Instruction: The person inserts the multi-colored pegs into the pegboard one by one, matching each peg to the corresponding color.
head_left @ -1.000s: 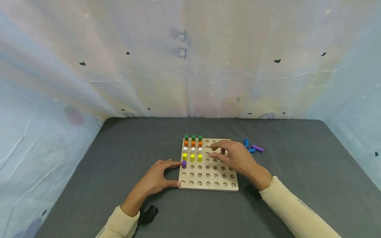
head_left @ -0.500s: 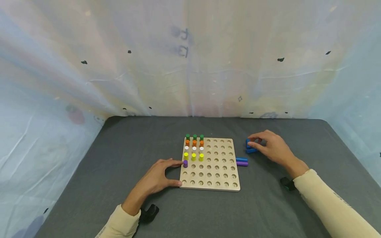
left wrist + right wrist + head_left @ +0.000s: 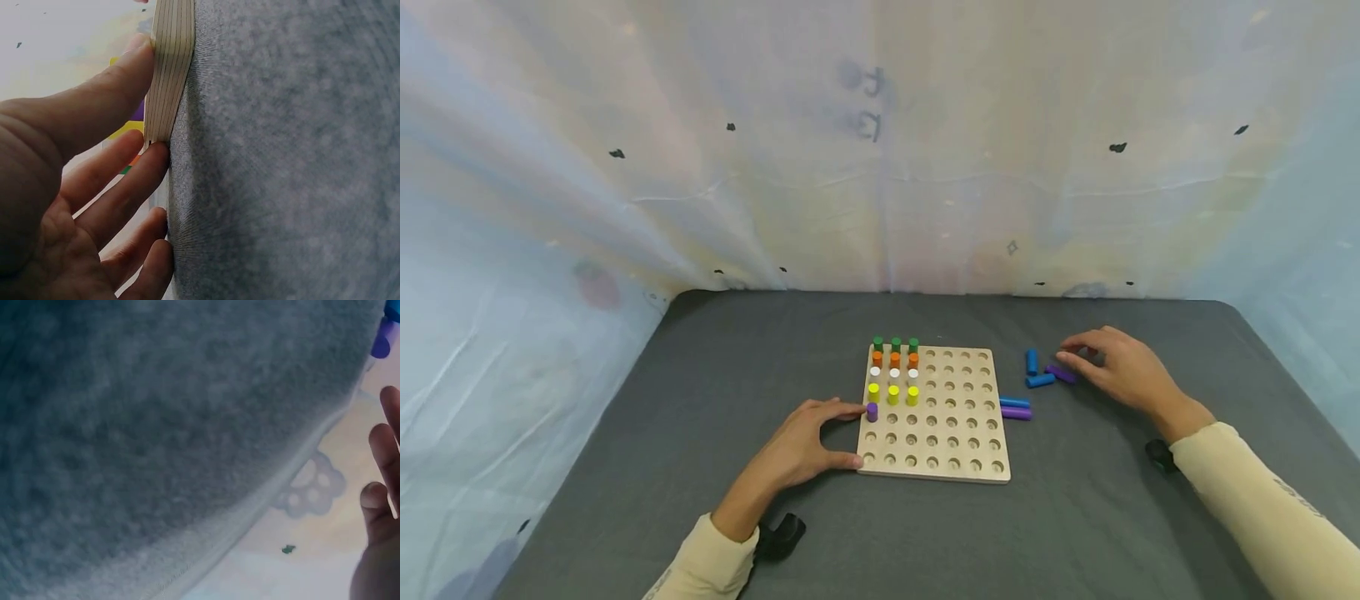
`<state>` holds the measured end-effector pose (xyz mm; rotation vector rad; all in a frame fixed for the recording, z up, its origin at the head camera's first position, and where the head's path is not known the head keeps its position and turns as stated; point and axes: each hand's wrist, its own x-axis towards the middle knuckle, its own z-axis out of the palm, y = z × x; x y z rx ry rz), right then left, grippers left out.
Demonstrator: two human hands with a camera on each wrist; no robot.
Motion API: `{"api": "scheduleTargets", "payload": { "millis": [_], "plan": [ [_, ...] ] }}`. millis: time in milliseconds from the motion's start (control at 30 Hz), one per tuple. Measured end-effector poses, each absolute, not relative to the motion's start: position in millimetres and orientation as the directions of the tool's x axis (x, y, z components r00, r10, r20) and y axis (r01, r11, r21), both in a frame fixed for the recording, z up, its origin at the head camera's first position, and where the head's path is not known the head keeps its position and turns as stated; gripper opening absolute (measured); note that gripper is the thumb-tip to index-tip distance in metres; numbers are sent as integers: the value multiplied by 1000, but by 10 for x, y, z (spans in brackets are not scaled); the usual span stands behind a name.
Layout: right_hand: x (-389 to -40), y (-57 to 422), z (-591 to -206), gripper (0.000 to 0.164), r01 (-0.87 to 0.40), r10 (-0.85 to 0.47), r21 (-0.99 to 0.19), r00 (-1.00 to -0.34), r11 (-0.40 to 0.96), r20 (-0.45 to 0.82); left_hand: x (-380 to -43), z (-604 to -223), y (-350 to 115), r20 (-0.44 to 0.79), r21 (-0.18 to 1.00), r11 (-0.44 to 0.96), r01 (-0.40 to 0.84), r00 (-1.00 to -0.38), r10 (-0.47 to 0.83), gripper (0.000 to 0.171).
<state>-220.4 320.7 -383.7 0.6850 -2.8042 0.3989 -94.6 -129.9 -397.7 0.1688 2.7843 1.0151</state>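
My left hand [image 3: 793,450] rests its thumb and a finger against the left edge of a wooden pegboard [image 3: 901,449]. In the left wrist view the thumb [image 3: 128,72] lies at the board's layered edge [image 3: 167,75]. A purple peg [image 3: 872,412] stands in the board near the left index finger. To the right, my right hand [image 3: 1123,371] hovers with parted thumb and fingers, its tips right beside a purple peg [image 3: 1062,373] lying on the table. Next to that peg lie two blue pegs, one pointing away [image 3: 1032,362] and one crosswise [image 3: 1041,381].
Rows of green [image 3: 896,343], orange [image 3: 895,360], white [image 3: 894,374] and yellow pegs [image 3: 892,395] stand in the board's left columns. A blue peg [image 3: 1015,402] and a purple peg [image 3: 1017,413] lie side by side against its right edge. Grey cloth [image 3: 925,542] covers the table.
My right hand has moved from over the board rightward, past the blue pegs to the loose purple peg. The left hand stays at the board's edge.
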Motion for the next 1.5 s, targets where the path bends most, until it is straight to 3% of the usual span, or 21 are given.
{"api": "scheduleTargets", "payload": {
  "millis": [567, 900, 1500],
  "plan": [
    [-2114, 3128, -3907, 30, -502, -440, -243, -857, 830, 266, -974, -3995, -1299, -132, 640, 767, 36, -979, 155, 71],
    [-2080, 3210, -3946, 30, -455, -432, -251, -891, 855, 143, -978, -3968, -1263, -119, 648, 759, 67, -975, 188, 70],
    [-2098, 3158, -3961, 28, -480, -452, -184, -875, 858, 172, -917, -3936, -1291, -112, 647, 761, 53, -980, 164, 70]
  ]
}}
